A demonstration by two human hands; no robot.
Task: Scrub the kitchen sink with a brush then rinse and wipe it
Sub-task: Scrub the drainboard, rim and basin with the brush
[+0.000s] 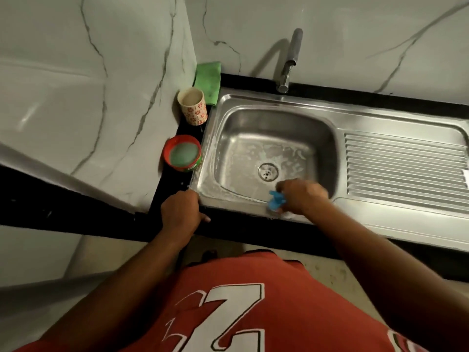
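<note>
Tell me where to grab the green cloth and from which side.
Pinch the green cloth at its upper edge, which seems propped against the back wall. Come from the right, over the sink rim: the floral cup blocks its near end and the marble side wall closes the left.

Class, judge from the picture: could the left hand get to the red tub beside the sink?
Probably yes. The left hand holds the counter edge just in front of the red tub, and only a bare black strip lies between them.
</note>
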